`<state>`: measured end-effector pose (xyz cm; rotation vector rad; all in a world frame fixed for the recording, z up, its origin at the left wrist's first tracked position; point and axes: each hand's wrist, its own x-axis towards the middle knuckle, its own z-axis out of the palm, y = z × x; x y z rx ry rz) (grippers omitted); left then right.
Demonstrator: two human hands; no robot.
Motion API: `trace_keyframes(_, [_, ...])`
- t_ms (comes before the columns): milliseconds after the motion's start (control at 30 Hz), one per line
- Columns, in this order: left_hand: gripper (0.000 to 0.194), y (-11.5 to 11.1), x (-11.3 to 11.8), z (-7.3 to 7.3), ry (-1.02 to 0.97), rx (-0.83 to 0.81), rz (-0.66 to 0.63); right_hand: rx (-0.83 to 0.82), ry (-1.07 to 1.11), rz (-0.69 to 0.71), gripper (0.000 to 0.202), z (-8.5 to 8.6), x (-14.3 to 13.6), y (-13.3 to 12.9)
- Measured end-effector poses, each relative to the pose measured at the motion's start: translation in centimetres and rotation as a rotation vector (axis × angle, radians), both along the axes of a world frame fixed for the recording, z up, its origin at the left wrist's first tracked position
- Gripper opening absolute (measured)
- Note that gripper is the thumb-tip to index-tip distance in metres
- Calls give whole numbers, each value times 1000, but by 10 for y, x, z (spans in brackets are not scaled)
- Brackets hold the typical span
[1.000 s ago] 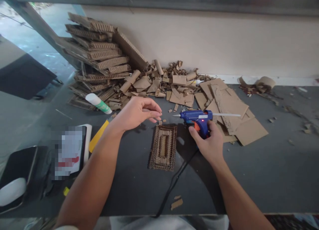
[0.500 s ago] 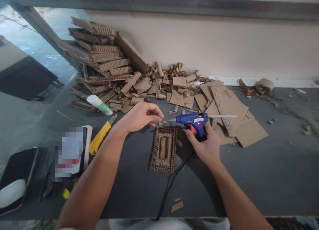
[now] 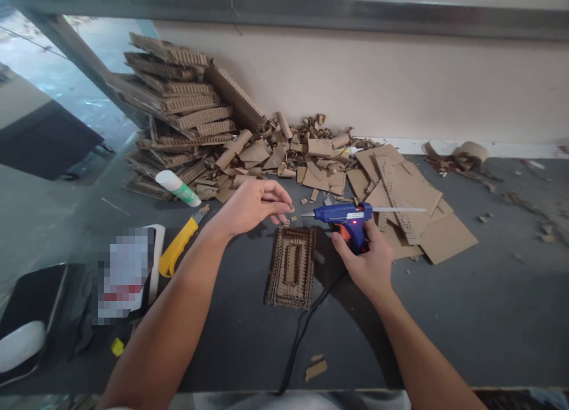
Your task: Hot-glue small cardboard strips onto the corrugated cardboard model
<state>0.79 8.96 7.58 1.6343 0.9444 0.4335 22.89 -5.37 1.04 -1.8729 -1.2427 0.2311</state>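
Note:
My right hand [image 3: 368, 257] is wrapped round the handle of a blue glue gun [image 3: 344, 214], a small red light glowing on its side. The gun's nozzle points left, and a pale glue stick sticks out of its back. Left of the nozzle, my left hand [image 3: 255, 207] pinches a tiny cardboard piece [image 3: 288, 208] between thumb and fingers. Just below lies a small rectangular piece of layered corrugated cardboard [image 3: 292, 268], flat on the dark table. Small cardboard bits [image 3: 293, 218] rest by its top edge.
A tall stack of corrugated pieces [image 3: 191, 114] stands at the back left, beside heaped scraps [image 3: 275, 152]. Flat sheets [image 3: 448, 235] lie right. A glue tube [image 3: 178, 188], yellow cutter [image 3: 178, 246], phone [image 3: 127, 274] and white mouse [image 3: 22, 345] are left. A black cord [image 3: 293, 351] runs frontward.
The fingers of my left hand have shifted slightly, and the tiny piece between them shows more clearly. My right hand and the glue gun have hardly moved.

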Motion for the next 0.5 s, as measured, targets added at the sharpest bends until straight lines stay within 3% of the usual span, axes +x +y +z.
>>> trace_keyframes(333, [11, -3, 2, -1, 58, -26, -159, -31, -30, -14, 39, 0, -1, 1])
trace_keyframes(500, [10, -2, 2, -3, 50, -33, -117, -33, -51, 39, 33, 2, -1, 0])
